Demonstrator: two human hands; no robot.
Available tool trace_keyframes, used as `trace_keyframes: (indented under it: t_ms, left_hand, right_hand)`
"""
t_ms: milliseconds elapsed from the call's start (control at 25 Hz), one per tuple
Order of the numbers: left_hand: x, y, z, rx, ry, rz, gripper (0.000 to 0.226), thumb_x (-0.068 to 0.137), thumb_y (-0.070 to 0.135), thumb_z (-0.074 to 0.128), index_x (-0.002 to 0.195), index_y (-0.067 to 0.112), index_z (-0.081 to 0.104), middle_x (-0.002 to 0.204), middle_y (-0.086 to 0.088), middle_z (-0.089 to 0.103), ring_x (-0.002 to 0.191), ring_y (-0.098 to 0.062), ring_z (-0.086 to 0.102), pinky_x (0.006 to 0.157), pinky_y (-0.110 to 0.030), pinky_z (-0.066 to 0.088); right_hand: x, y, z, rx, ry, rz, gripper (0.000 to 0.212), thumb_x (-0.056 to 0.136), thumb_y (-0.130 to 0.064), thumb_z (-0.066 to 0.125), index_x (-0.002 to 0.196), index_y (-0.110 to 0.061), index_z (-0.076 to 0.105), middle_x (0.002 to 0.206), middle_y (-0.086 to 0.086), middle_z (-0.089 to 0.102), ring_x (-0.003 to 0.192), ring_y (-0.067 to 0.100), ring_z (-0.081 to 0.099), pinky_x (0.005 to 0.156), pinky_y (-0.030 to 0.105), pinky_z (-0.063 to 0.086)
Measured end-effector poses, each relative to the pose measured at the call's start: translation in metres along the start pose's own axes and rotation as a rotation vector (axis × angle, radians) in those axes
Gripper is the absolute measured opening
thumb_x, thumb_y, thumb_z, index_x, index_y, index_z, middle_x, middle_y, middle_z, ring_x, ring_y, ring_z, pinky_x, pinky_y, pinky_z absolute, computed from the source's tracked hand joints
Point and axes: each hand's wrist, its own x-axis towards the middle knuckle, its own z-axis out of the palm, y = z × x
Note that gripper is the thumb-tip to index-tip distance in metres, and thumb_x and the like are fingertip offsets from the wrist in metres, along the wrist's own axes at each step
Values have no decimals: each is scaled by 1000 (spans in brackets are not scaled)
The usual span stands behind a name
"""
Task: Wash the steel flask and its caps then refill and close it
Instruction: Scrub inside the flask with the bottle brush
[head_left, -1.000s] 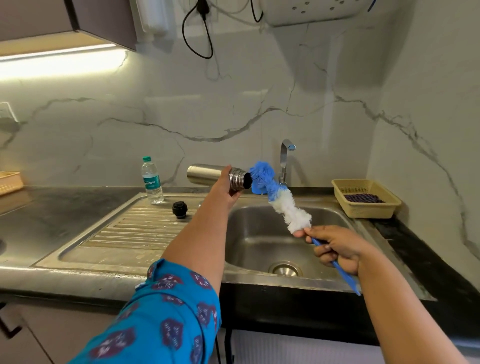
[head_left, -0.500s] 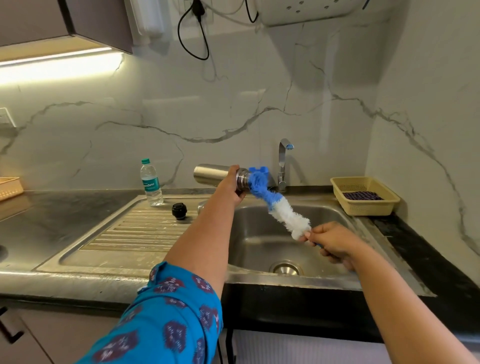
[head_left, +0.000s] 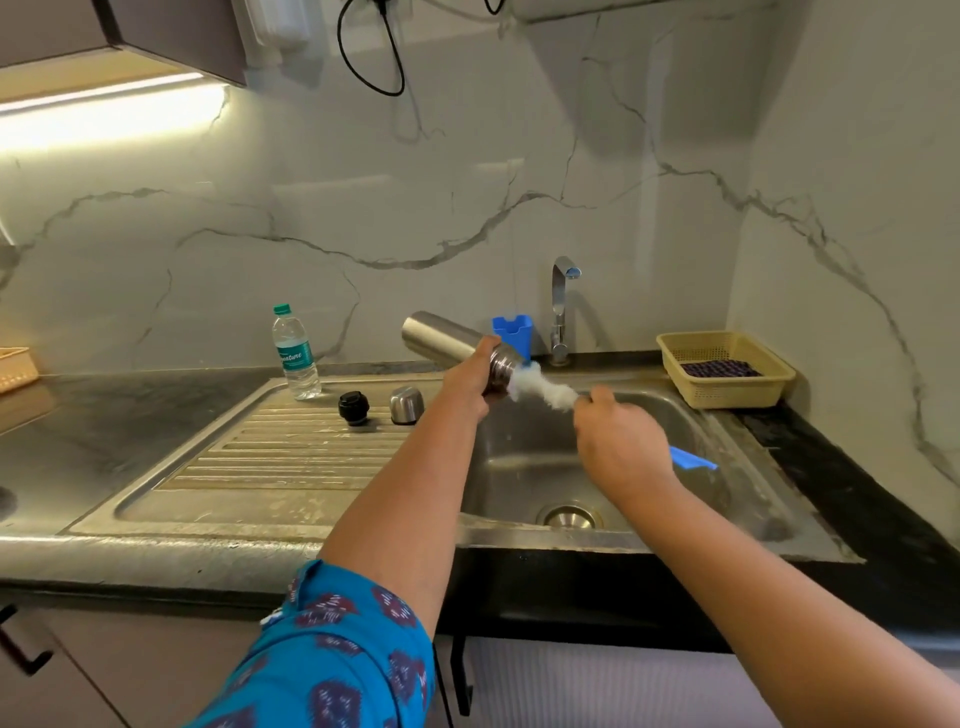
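Brush (head_left: 543, 389) now deep inside the flask (head_left: 447, 343)

Blue tip's gone in, so scrubbing's underway. Left hand (head_left: 470, 376) grips the flask's neck, right hand (head_left: 615, 441) grips the brush handle over the sink (head_left: 737, 467).

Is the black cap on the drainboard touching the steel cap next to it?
Apart. The head view shows the black cap and the steel cap standing side by side on the drainboard, with a strip of bare steel between them.

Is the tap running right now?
Off, as far as can be seen: no stream falls from the tap spout into the sink.
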Motion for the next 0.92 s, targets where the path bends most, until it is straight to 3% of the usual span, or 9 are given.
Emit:
trace_keyframes:
  t_ms: [160, 240, 400, 480, 560, 640, 720, 840, 920]
  left_hand:
    - [-7, -6, -5, 18, -24, 6, 57, 80, 30, 79, 122, 1, 54, 104, -16, 70, 80, -21, 72, 56, -30, 59]
    - [-7, -7, -11, 74, -35, 17, 62, 80, 31, 79, 126, 1, 51, 105, -15, 69, 79, -19, 72, 55, -28, 59]
    - [-9, -7, -15, 88, -84, 53, 69, 81, 30, 80, 134, 2, 46, 106, -13, 67, 80, -17, 71, 55, -26, 58]
    - [-5, -12, -16, 106, -69, 53, 69, 81, 30, 79, 134, 3, 46, 105, -12, 67, 81, -17, 70, 54, -26, 58]
    - [-3, -17, -15, 120, -51, 51, 65, 82, 30, 78, 132, 5, 46, 103, -11, 66, 82, -17, 69, 57, -27, 58]
    - [-3, -20, -10, 90, -81, 14, 55, 85, 31, 75, 126, 4, 49, 99, -11, 67, 81, -18, 69, 61, -28, 59]
    - [-9, -26, 2, 82, -145, -32, 48, 87, 32, 73, 120, 3, 53, 96, -12, 69, 80, -19, 70, 59, -29, 59]
    - [-13, -45, 11, 82, -151, -24, 67, 79, 32, 80, 131, 5, 49, 110, -15, 69, 92, -25, 73, 70, -35, 62]
    - [-11, -51, 6, -19, -98, 14, 77, 76, 31, 83, 138, 5, 43, 118, -16, 67, 94, -25, 72, 72, -35, 63]
  right_hand:
    - [16, 9, 22, 216, -47, 59, 24, 95, -14, 45, 110, -14, 64, 98, 3, 56, 73, 18, 56, 66, 32, 52]
    - [23, 8, 33, 533, -163, 175, 23, 95, -18, 49, 107, -15, 69, 94, 2, 60, 76, 14, 57, 68, 29, 51]
    - [27, 14, 35, 1338, -535, 481, 23, 98, -20, 52, 98, -7, 71, 77, 3, 52, 52, 9, 37, 45, 20, 29]
    - [26, 15, 40, 1552, -651, 545, 24, 98, -16, 49, 99, -2, 69, 73, 3, 48, 47, 6, 30, 41, 18, 23]
    - [26, 9, 41, 1287, -534, 452, 21, 97, -16, 52, 98, -4, 70, 80, 3, 55, 53, 7, 41, 45, 18, 31]
    - [25, 0, 39, 632, -249, 219, 20, 96, -13, 49, 101, -7, 67, 94, 6, 58, 72, 16, 57, 58, 26, 42]
    - [22, -13, 40, 290, -77, 79, 24, 96, -9, 42, 109, -6, 61, 94, 7, 48, 83, 29, 60, 62, 34, 41]
    - [33, -12, 46, 446, -72, 160, 22, 96, -14, 45, 110, -5, 59, 98, 10, 54, 88, 30, 60, 67, 34, 43]
    - [34, 1, 49, 506, -100, 159, 23, 97, -27, 51, 108, -8, 56, 98, 8, 57, 87, 25, 58, 72, 34, 47]
